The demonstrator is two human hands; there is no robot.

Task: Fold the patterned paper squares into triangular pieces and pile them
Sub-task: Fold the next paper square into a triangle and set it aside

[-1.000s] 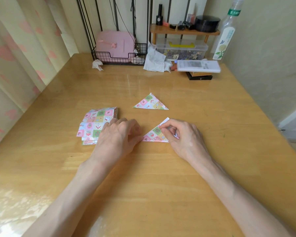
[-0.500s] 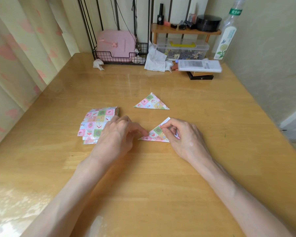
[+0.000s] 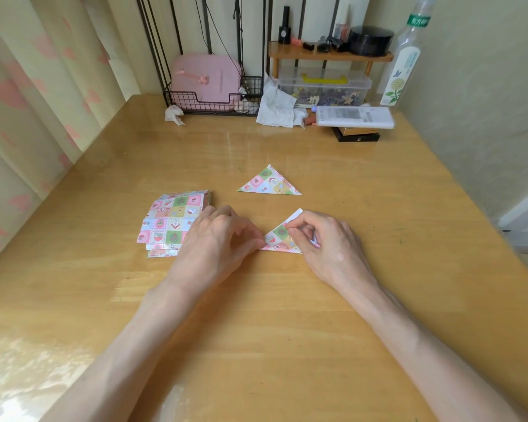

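A patterned paper (image 3: 279, 239) folded into a triangle lies on the wooden table (image 3: 287, 330) between my hands. My left hand (image 3: 217, 242) has its fingers curled, and its fingertips pinch the triangle's left corner. My right hand (image 3: 326, 242) pinches the paper's right side near the top, where a white underside corner sticks out. A finished folded triangle (image 3: 270, 182) lies flat just beyond. A stack of unfolded patterned squares (image 3: 173, 222) sits to the left, partly hidden by my left hand.
At the table's far edge stand a wire basket with a pink case (image 3: 208, 80), crumpled tissues (image 3: 276, 106), a clear plastic box (image 3: 323, 86) under a small wooden shelf, a white packet (image 3: 354, 116) on a dark box, and a tall bottle (image 3: 404, 56). Curtains hang on the left.
My left fingertips slid a little right along the triangle's lower left corner. The right hand stays on the paper's right side. The finished triangle and the stack have not moved.
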